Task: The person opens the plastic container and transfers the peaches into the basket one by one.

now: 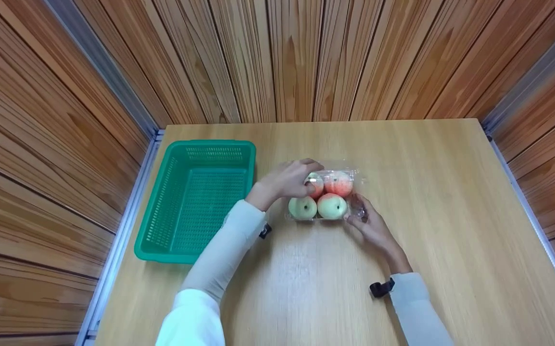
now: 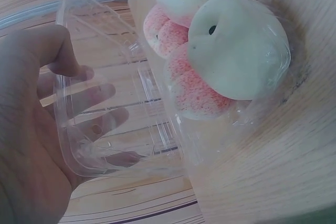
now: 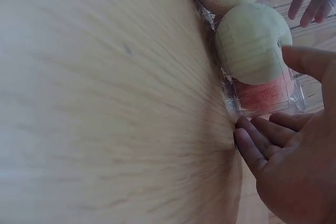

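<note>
Several peaches (image 1: 332, 206), pale green with red blush, sit in a clear plastic fruit box (image 1: 322, 219) right of the table's middle. My left hand (image 1: 289, 180) reaches over the left peaches. In the left wrist view its thumb and fingers pinch the edge of a clear plastic lid (image 2: 121, 93), which stands raised beside the fruit. My right hand (image 1: 372, 226) grips the box's near right corner. In the right wrist view its thumb lies beside a peach (image 3: 252, 43), and its fingertips (image 3: 242, 124) touch the box's side.
A green plastic basket (image 1: 159, 254) with perforated walls stands on the left of the light wooden table (image 1: 450, 192). Wooden panel walls (image 1: 296, 57) rise behind the table and on both sides, with metal rails (image 1: 131, 216) along the table's edges.
</note>
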The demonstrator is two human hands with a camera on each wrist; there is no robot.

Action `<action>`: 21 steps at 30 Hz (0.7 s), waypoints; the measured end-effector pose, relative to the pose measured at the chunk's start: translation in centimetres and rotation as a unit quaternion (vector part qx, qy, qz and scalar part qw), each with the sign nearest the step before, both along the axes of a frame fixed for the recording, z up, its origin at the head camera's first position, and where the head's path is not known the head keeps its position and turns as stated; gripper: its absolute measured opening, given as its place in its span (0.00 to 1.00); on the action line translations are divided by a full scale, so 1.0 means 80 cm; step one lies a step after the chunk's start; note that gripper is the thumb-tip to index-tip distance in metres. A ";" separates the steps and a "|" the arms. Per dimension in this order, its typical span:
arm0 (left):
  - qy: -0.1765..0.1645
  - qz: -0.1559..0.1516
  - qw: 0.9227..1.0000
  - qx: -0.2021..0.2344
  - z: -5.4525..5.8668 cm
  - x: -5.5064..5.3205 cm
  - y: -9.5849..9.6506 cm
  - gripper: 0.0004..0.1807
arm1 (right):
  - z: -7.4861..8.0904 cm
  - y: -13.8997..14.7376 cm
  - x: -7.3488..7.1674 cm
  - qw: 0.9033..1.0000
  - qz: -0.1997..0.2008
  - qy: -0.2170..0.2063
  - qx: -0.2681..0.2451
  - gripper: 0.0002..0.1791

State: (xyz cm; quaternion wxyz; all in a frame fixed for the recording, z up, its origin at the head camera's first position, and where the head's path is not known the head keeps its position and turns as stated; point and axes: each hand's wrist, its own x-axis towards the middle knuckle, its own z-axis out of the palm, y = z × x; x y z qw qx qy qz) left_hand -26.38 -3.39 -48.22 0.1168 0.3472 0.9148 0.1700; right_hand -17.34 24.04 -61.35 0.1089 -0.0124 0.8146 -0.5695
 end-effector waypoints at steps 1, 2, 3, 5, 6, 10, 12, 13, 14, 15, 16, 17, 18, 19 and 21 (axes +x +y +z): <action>-0.002 0.000 1.000 0.001 0.000 0.000 0.000 0.31 | 0.000 0.000 0.000 1.000 0.001 0.001 0.002 0.47; -0.002 0.000 1.000 0.002 0.001 -0.001 0.000 0.31 | 0.001 0.001 0.000 1.000 0.001 0.004 0.003 0.47; -0.003 0.000 1.000 0.002 0.001 -0.001 0.000 0.31 | 0.001 0.001 -0.001 1.000 0.000 0.005 0.006 0.46; -0.005 0.003 1.000 0.000 0.002 -0.002 0.001 0.31 | 0.001 0.002 -0.002 1.000 -0.004 0.010 0.012 0.44; -0.004 0.003 1.000 -0.002 0.002 -0.002 0.001 0.32 | 0.001 0.002 -0.003 1.000 -0.005 0.014 0.017 0.43; -0.006 0.004 1.000 -0.002 0.004 -0.004 0.001 0.31 | 0.002 0.001 -0.006 0.999 -0.017 0.022 0.028 0.38; -0.007 0.003 1.000 0.000 0.004 -0.005 0.001 0.31 | 0.004 0.002 -0.008 0.999 -0.021 0.025 0.040 0.35; -0.006 0.002 1.000 -0.001 0.005 -0.006 0.001 0.31 | 0.005 0.002 -0.008 0.998 -0.025 0.024 0.044 0.34; -0.005 0.002 1.000 -0.004 0.005 -0.006 0.001 0.31 | 0.007 0.002 -0.009 0.998 -0.028 0.024 0.050 0.33; -0.002 0.001 1.000 -0.008 0.006 -0.007 0.001 0.31 | 0.009 0.002 -0.009 0.998 -0.031 0.023 0.056 0.33; 0.001 0.000 1.000 -0.010 0.007 -0.007 0.001 0.30 | 0.011 0.002 -0.010 0.997 -0.036 0.022 0.062 0.31; 0.002 0.000 1.000 -0.012 0.007 -0.008 0.000 0.30 | 0.012 0.002 -0.010 0.996 -0.043 0.023 0.068 0.30; 0.003 0.000 1.000 -0.013 0.008 -0.008 0.000 0.30 | 0.014 0.003 -0.011 0.996 -0.050 0.026 0.073 0.29; 0.004 0.000 1.000 -0.015 0.009 -0.009 0.000 0.30 | 0.015 0.003 -0.012 0.995 -0.058 0.028 0.074 0.27; 0.003 0.000 1.000 -0.016 0.011 -0.010 -0.001 0.30 | 0.017 0.003 -0.014 0.994 -0.071 0.034 0.081 0.24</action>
